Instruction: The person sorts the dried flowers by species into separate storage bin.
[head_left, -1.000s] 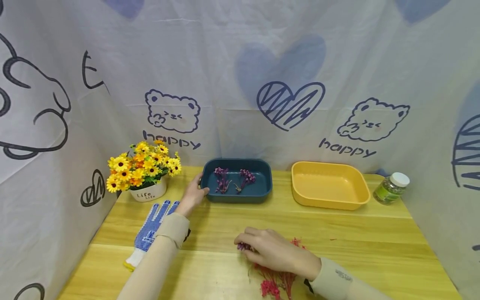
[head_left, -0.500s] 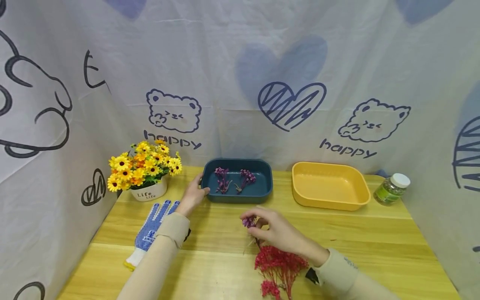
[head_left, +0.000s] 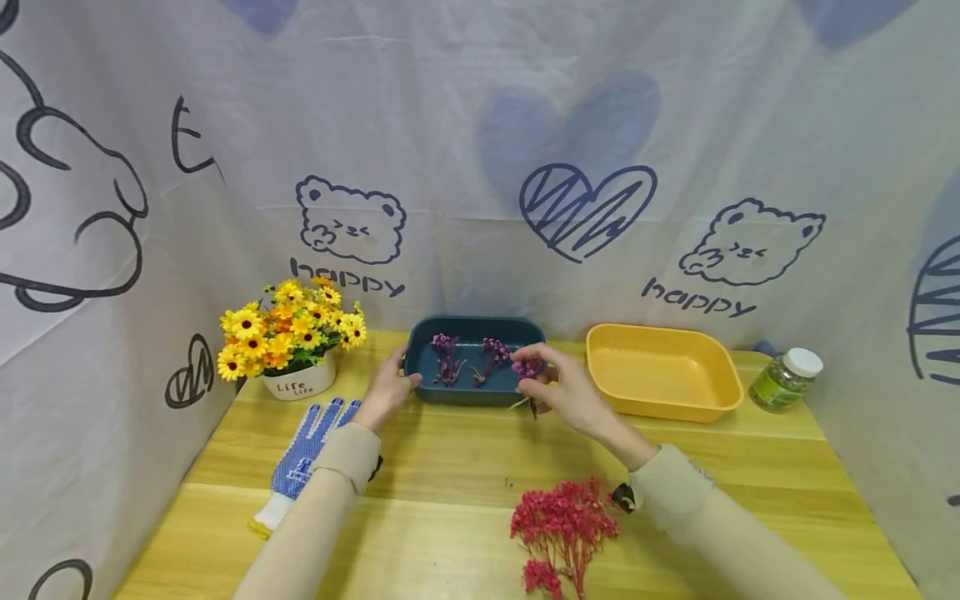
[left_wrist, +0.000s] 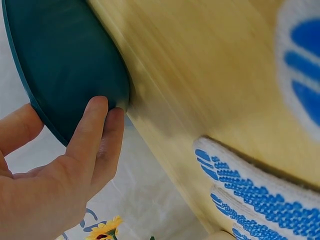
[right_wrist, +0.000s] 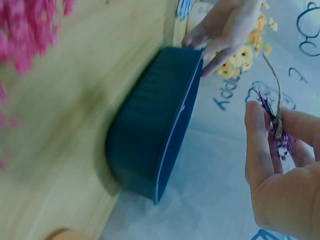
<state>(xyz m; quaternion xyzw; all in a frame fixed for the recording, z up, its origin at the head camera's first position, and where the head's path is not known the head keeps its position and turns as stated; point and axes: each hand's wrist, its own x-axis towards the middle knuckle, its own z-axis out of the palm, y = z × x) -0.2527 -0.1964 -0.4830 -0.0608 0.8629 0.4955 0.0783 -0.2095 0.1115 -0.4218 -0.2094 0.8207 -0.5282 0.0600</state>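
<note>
A dark teal tray stands at the back of the table, with two purple dried flower sprigs lying in it. My left hand grips the tray's left end, thumb at the rim and fingers against the outer wall in the left wrist view. Between thumb and fingers my right hand pinches another purple dried flower sprig, its stem tied with twine. In the head view this sprig overlaps the tray's front right corner. Pink-red dried flowers lie on the table nearer to me.
A yellow tray stands right of the teal one, with a white-lidded jar beyond it. At left are a pot of yellow flowers and a blue-and-white work glove. A printed curtain hangs behind.
My right hand has lifted the purple sprig from beside the pink-red flowers and carried it forward to the teal tray's right corner. My left hand stays on the tray's left end.
</note>
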